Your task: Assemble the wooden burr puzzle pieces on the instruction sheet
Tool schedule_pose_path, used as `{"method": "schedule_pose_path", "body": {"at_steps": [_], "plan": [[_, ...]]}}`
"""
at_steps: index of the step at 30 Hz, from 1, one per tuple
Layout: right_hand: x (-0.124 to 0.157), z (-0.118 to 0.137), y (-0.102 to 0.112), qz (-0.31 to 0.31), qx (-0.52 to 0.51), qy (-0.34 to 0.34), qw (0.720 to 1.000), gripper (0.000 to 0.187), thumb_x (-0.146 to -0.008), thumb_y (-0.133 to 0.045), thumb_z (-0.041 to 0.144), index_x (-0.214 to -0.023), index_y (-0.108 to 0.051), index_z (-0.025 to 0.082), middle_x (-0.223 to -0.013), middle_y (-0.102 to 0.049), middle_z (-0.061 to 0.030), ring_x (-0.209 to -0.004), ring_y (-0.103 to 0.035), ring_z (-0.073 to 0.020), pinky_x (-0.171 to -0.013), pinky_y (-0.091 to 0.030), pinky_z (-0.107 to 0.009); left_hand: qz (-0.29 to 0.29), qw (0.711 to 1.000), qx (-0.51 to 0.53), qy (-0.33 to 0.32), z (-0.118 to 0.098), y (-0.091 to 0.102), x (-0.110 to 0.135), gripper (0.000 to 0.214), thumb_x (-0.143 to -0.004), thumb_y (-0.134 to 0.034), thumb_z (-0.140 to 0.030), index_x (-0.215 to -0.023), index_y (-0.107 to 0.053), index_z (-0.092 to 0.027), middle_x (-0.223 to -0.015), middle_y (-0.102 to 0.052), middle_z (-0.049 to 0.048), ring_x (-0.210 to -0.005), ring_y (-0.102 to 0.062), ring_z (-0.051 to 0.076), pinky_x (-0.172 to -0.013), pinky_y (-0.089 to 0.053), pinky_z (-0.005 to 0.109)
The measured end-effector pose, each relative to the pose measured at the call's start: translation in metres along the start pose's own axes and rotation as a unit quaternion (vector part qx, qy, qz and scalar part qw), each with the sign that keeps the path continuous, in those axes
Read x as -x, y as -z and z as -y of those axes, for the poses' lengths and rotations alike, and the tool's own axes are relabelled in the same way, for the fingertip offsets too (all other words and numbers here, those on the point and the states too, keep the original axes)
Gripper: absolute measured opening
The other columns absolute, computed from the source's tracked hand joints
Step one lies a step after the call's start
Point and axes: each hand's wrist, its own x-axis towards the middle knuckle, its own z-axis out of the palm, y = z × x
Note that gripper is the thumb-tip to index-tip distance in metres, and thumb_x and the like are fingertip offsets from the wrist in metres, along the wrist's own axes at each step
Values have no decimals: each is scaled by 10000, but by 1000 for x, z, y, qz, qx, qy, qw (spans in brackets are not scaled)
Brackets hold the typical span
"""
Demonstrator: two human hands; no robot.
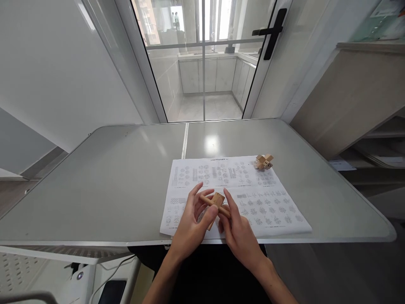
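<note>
Both hands meet over the near edge of a grey table (126, 181), gripping a small wooden interlocking puzzle (216, 201) made of crossed sticks. My left hand (193, 219) pinches it from the left with thumb and fingers curled round a stick. From the right, my right hand (237, 228) grips it with the index finger stretched along the top. Under the hands lies a printed instruction sheet (268, 207) covered in small diagrams. A second, assembled wooden puzzle (264, 161) rests on the sheet's far right corner, well beyond both hands.
A glass sliding door (202, 63) with a black handle (272, 29) stands behind the table. A wooden shelf unit (357, 97) with papers is at the right. Below the table's left front sits a white device with a cable (95, 278).
</note>
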Motion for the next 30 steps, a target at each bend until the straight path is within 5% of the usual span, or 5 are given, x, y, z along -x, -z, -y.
{"method": "schedule_pose_path", "body": {"at_steps": [5,8,12,17,30], "plan": [[-2,1,3,7,-34,9,999,697,-1113,-406,192,-1732,-113,325,-1437,-723,-99,-1251,-745,-248,-972,-643,-389,14,998,-49,-43,7,-8,1,821,-880,-843,-378,-1589,-431,-330,-1630,-473,147,-1471,-532,358,-1208,-486,512],[-2,1,5,19,-67,4,998,714,-1109,-405,194,-1732,-87,340,-1512,-674,-81,-1382,-660,-251,-1039,-620,-408,1,994,-85,-69,10,-13,3,867,-850,-856,-329,-1591,-406,-325,-1493,-576,139,-1410,-570,351,-1158,-526,532],[-1,0,6,54,-67,11,996,729,-1119,-372,193,-1735,-15,346,-1498,-683,-84,-1308,-712,-253,-1024,-628,-425,-28,988,-106,-111,12,-18,3,800,-874,-808,-303,-1568,-411,-303,-1342,-644,119,-1296,-629,327,-1070,-576,518],[-1,1,10,97,-30,49,994,731,-1111,-357,187,-1742,-15,326,-1499,-674,-128,-1088,-798,-264,-948,-647,-431,-45,980,-113,-156,16,-19,3,765,-853,-824,-326,-1515,-441,-326,-1574,-482,114,-1259,-622,298,-953,-621,428],[-1,5,31,94,-17,-14,995,615,-1122,-354,260,-1722,-216,262,-838,-735,-13,-616,-651,-180,-665,-577,-286,-48,948,-188,-252,21,9,-1,804,-961,-673,-623,-1602,-335,-275,-1597,-461,160,-1447,-510,362,-1223,-414,590]]}}
